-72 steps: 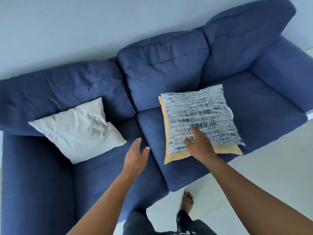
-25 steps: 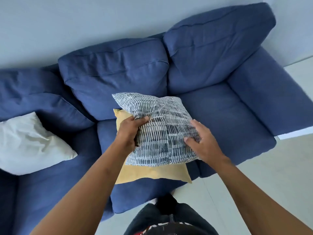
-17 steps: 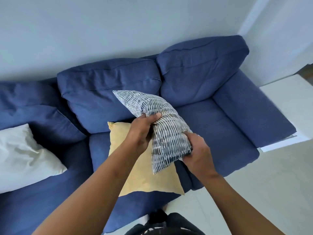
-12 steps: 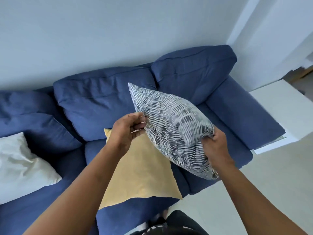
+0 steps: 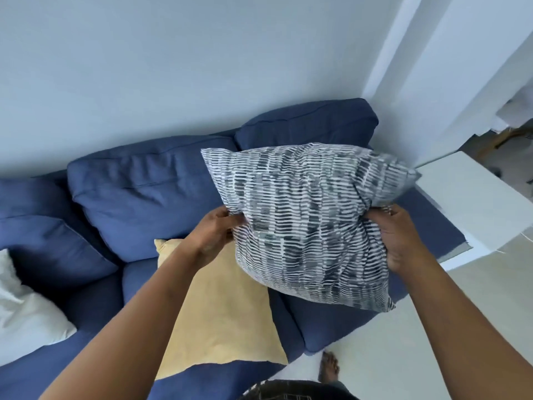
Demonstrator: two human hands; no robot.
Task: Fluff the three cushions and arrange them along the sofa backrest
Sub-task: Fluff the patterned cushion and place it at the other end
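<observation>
Three cushions are in view, and I judge the fluffing step to be in hand on the first of them, with none yet arranged.

Sofa [image 5: 150,192]: blue, against the wall, its backrest cushions bare of any of the three.

Patterned cushion [image 5: 305,220]: grey-and-white dashed cover, held in the air above the right-hand seat, face toward me, clear of the seat and backrest. It bulges across the middle and pinches in at both side edges.

Yellow cushion [image 5: 225,313]: lying flat on the middle seat, near the front edge, partly under my left forearm in this view.

White cushion [image 5: 26,313]: at the far left, cut off by the frame edge, resting where seat meets backrest.

Left hand [image 5: 213,235]: closed on the patterned cushion's left edge, fingers curled into the fabric.

Right hand [image 5: 401,238]: closed on the right edge, fingers wrapped behind the cover, thumb side toward me.

Next move, as I judge it: press both edges inward and release to redistribute the filling, then stand the cushion upright against the backrest. Keep both grips firm; the loose cover may slip over the filling.
</observation>
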